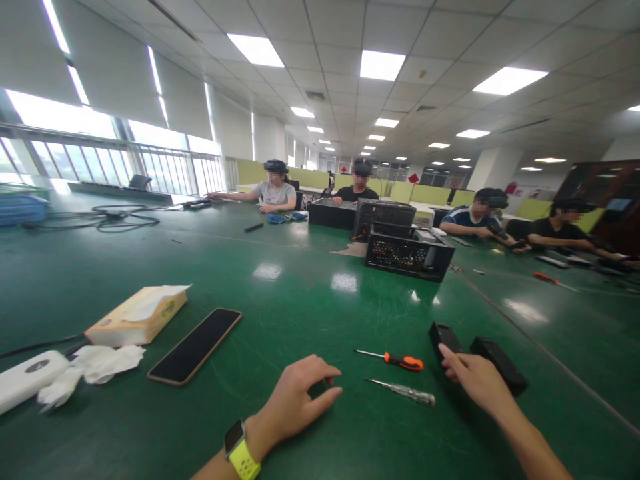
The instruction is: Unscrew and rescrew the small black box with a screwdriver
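Note:
My left hand (300, 397) rests above the green tabletop with a wristwatch on its wrist. Its thumb and index finger are apart, and nothing is between them. At the right, my right hand (477, 380) grips a small black rectangular block (444, 332); some of its fingers are hidden. A second black block (500, 365) lies just beyond that hand. Between my hands are a screwdriver with an orange and black handle (405, 362) and a thin screwdriver with a clear handle (413, 393), both with tips toward the left.
A phone (196, 347), tissue pack (140, 313), crumpled tissue (103, 363) and white device (33, 377) lie at left. Open black computer cases (407, 257) stand further back. Several people sit around the table. Cables (117, 217) lie far left; another screwdriver (547, 278) lies far right.

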`<action>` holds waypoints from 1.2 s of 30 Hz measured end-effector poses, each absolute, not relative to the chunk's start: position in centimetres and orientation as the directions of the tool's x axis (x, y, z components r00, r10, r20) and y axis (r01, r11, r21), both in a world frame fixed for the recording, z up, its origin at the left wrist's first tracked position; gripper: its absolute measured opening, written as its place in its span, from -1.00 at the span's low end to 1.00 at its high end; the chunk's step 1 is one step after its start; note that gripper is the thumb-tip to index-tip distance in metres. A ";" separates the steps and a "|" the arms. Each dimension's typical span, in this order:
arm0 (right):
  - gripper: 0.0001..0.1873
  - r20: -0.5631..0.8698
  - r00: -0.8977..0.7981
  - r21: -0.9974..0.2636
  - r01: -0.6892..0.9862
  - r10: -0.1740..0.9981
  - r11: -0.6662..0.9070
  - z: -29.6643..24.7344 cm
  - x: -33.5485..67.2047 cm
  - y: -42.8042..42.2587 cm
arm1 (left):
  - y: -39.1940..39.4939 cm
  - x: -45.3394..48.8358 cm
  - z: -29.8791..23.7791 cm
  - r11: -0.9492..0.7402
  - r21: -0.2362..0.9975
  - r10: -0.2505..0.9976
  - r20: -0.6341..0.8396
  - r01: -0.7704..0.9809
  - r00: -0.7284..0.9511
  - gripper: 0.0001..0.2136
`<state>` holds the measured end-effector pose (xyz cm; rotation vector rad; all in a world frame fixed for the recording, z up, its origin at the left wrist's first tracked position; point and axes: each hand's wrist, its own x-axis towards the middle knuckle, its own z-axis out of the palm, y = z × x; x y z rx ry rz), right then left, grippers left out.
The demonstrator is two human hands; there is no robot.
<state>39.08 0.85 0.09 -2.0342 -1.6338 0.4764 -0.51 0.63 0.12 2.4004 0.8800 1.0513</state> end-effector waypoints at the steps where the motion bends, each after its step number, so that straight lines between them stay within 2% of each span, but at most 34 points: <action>1: -0.30 0.074 0.194 -0.590 0.799 0.978 -0.114 -0.2 38.8 0.9 | 0.6 -0.5 0.1 -0.733 0.554 0.675 0.518 0.395 0.525 -0.83; 3: -0.33 0.129 0.158 -0.598 0.800 0.979 -0.050 -0.6 38.4 0.9 | 0.6 -0.5 0.1 -0.730 0.556 0.677 0.515 0.396 0.525 -0.83; 6: -0.33 0.191 0.221 -0.509 0.856 0.957 -0.096 -0.7 38.8 1.1 | 0.6 -0.6 0.2 -0.727 0.561 0.680 0.511 0.395 0.525 -0.81; 8: -0.38 0.333 0.316 -0.366 0.912 0.889 -0.187 -0.6 40.0 1.1 | 0.6 -0.6 0.2 -0.727 0.562 0.680 0.513 0.394 0.524 -0.81; 10: -0.35 0.466 0.409 -0.227 0.912 0.784 -0.341 -0.5 41.6 1.1 | 0.6 -0.5 0.2 -0.728 0.561 0.679 0.514 0.394 0.524 -0.81; 12: -0.22 0.474 0.503 -0.159 0.856 0.723 -0.491 -0.6 43.4 0.9 | 0.6 -0.5 0.2 -0.728 0.563 0.679 0.511 0.392 0.527 -0.81; 14: -0.16 0.333 0.604 -0.189 0.795 0.724 -0.576 -0.7 45.0 0.6 | 0.6 -0.5 0.1 -0.726 0.566 0.681 0.508 0.391 0.527 -0.80; 16: -0.20 0.160 0.684 -0.281 0.723 0.712 -0.631 -0.7 46.2 0.3 | 0.6 -0.6 0.0 -0.722 0.570 0.685 0.507 0.393 0.524 -0.77; 17: -0.21 0.116 0.712 -0.332 0.685 0.693 -0.648 -0.6 46.6 0.1 | 0.6 -0.6 0.0 -0.720 0.571 0.687 0.507 0.394 0.520 -0.76; 19: -0.19 0.174 0.751 -0.432 0.640 0.637 -0.636 -0.3 46.8 0.1 | 0.6 -0.7 -0.1 -0.718 0.574 0.690 0.511 0.394 0.513 -0.74; 21: -0.20 0.354 0.726 -0.511 0.678 0.590 -0.528 0.1 45.7 0.2 | 0.6 -0.7 -0.2 -0.722 0.572 0.686 0.520 0.389 0.508 -0.72; 23: -0.25 0.528 0.618 -0.540 0.774 0.583 -0.331 0.5 43.2 0.2 | 0.6 -0.6 -0.2 -0.728 0.566 0.680 0.526 0.387 0.511 -0.71; 25: -0.32 0.619 0.423 -0.497 0.864 0.662 -0.088 0.6 39.4 -0.1 | 0.5 -0.6 -0.2 -0.729 0.560 0.679 0.525 0.393 0.513 -0.67; 26: -0.36 0.632 0.272 -0.449 0.892 0.726 0.057 0.5 37.1 -0.5 | 0.4 -0.5 -0.1 -0.728 0.559 0.681 0.522 0.397 0.513 -0.64; 28: -0.47 0.556 -0.099 -0.361 0.865 0.825 0.347 0.2 32.4 -1.5 | 0.3 -0.5 0.1 -0.727 0.562 0.681 0.520 0.394 0.516 -0.56; 30: -0.52 0.463 -0.373 -0.308 0.783 0.804 0.540 -0.3 28.1 -2.8 | 0.3 -0.4 0.3 -0.737 0.564 0.666 0.514 0.372 0.541 -0.47; 33: -0.49 0.388 -0.528 -0.315 0.694 0.755 0.647 -0.9 24.2 -4.0 | 0.2 -0.2 0.3 -0.759 0.559 0.628 0.490 0.336 0.604 -0.44; 36: -0.46 0.415 -0.524 -0.357 0.658 0.744 0.662 -1.0 24.2 -3.5 | 0.1 0.1 0.3 -0.774 0.542 0.605 0.476 0.328 0.638 -0.52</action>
